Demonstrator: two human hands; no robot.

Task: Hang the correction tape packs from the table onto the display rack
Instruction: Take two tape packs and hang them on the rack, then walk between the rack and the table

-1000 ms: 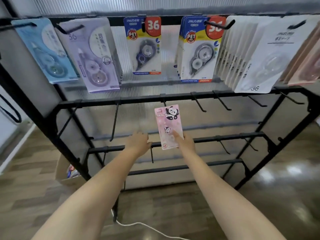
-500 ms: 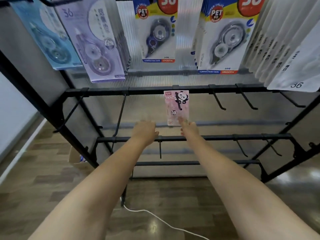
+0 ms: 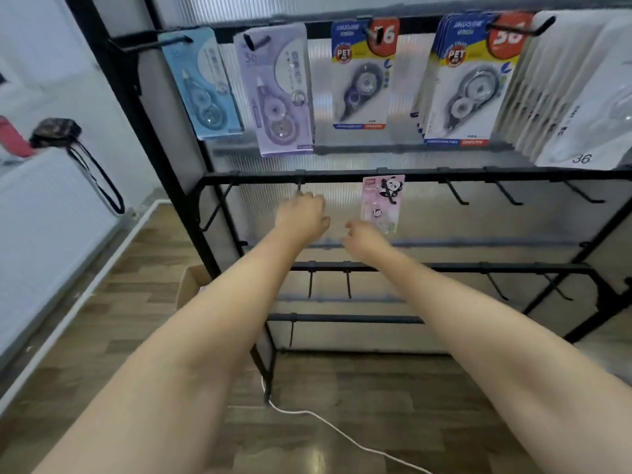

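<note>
Head view | pink pack (image 3: 382, 203) hanging upright from second rail of rack (image 3: 342, 175) | just up-right of right hand (image 3: 366, 238), nearer one, loosely curled, empty | left hand (image 3: 302, 213) empty near bare hook (image 3: 299, 188)

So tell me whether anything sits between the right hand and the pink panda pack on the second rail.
Nothing visible does. The pink panda pack hangs from the second rail, and the right hand is just below and left of its lower edge, with only open air between them. The left hand is off to the side.
</note>
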